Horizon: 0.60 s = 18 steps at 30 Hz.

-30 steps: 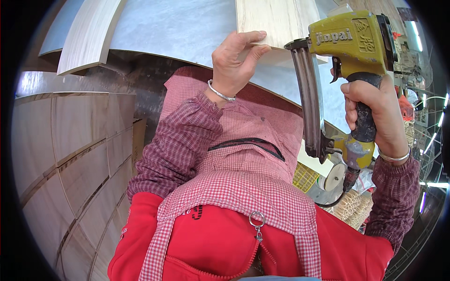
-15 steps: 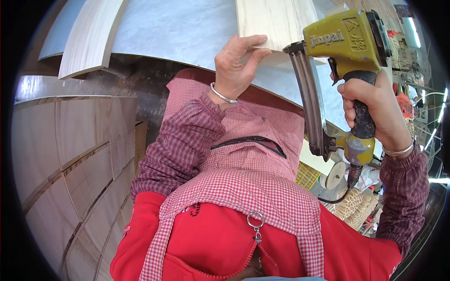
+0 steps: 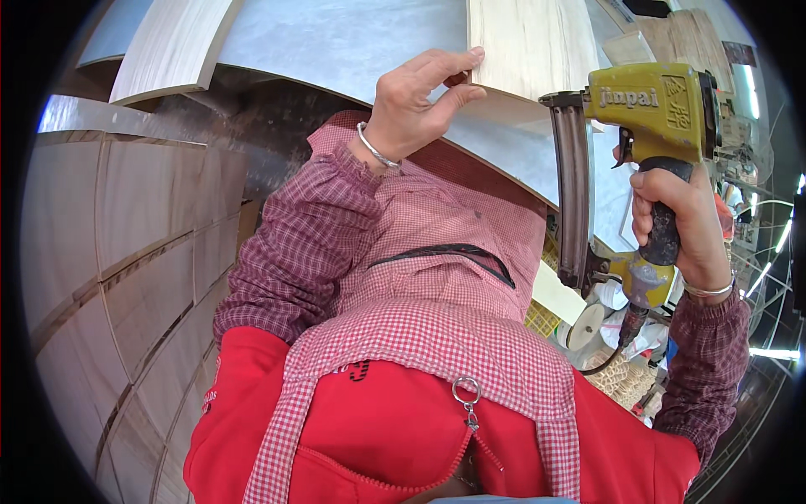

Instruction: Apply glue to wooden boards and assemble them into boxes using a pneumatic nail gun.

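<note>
Close beside a pale board's near end, a yellow nail gun sits in the right hand

The nail gun is over the right-hand part of the blue-grey tabletop, its nose close by the near right corner of the pale board. Whether nose and wood touch, I cannot tell. Its long metal magazine hangs toward the lower part of the view, past the tabletop's near edge, and a dark hose leaves the base of the handle.

The right hand is wrapped around the black handle, fingers closed, with a fingertip showing behind the trigger. The left hand is at the board's near left corner: thumb and forefinger tips are at the wood with a gap between them, the other fingers curled in. Whether they press on it cannot be made out.

The pale board's near end lies a little inside the tabletop's near edge; its far end runs out of view. Toward the tabletop's left end, a second board juts over the near edge. Below that, left of the person, stand stacked wooden panels. Right of the checked apron, a round reel sits near a yellow crate.
</note>
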Tool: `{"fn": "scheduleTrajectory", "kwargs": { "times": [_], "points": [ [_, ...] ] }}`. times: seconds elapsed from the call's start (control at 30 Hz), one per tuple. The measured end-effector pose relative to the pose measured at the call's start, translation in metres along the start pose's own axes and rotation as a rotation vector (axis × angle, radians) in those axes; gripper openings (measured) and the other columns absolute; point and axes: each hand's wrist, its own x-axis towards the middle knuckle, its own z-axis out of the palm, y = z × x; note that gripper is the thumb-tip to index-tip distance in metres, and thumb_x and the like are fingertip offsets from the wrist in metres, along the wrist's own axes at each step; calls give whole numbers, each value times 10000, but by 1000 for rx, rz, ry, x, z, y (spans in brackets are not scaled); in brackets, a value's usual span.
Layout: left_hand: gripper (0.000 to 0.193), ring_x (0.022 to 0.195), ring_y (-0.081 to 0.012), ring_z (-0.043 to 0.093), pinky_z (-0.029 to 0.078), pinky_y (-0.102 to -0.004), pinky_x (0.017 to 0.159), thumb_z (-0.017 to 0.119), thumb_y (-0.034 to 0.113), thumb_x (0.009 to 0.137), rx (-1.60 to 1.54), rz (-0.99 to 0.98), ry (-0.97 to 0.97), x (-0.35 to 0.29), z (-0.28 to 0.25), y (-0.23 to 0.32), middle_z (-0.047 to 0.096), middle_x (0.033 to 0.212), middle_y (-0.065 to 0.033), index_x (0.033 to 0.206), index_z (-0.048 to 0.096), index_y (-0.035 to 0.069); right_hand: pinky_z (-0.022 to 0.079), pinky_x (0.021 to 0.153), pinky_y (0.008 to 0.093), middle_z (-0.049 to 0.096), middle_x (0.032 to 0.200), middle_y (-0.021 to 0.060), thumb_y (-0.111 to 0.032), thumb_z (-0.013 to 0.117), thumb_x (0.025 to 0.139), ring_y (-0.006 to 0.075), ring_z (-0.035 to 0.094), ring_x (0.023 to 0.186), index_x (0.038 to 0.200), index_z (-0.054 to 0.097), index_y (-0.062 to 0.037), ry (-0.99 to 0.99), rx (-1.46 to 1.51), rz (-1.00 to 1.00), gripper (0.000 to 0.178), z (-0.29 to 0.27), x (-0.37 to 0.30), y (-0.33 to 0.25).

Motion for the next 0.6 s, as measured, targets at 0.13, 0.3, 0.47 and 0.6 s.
{"fn": "scheduleTrajectory", "kwargs": {
  "times": [0.13,0.3,0.47,0.6],
  "points": [
    [388,646,-108,596,516,-190,601,749,21,728,-19,-12,-13,1,-2,-2,684,893,-46,1106,682,79,386,382,214,528,562,50,-80,617,761,96,456,410,724,571,11,6,-9,7,108,0,0,-1],
    [374,642,-105,592,511,-193,595,738,14,739,37,-13,-15,0,-1,-1,683,900,-41,1104,682,74,363,374,223,497,535,45,-45,554,771,102,409,390,764,558,11,53,-9,5,57,6,-1,0],
    [372,621,-107,577,503,-202,590,731,17,748,42,-27,-1,-2,-1,0,684,902,-37,1112,681,76,373,370,223,512,545,49,-40,586,760,106,435,393,780,569,25,41,13,-7,70,6,-1,-2],
    [329,611,-107,566,493,-204,586,723,19,755,-127,-141,80,-6,4,5,680,887,-33,1077,687,73,377,368,223,516,539,50,-36,598,756,108,443,390,807,572,37,37,15,-7,93,3,0,0]
  ]
}}
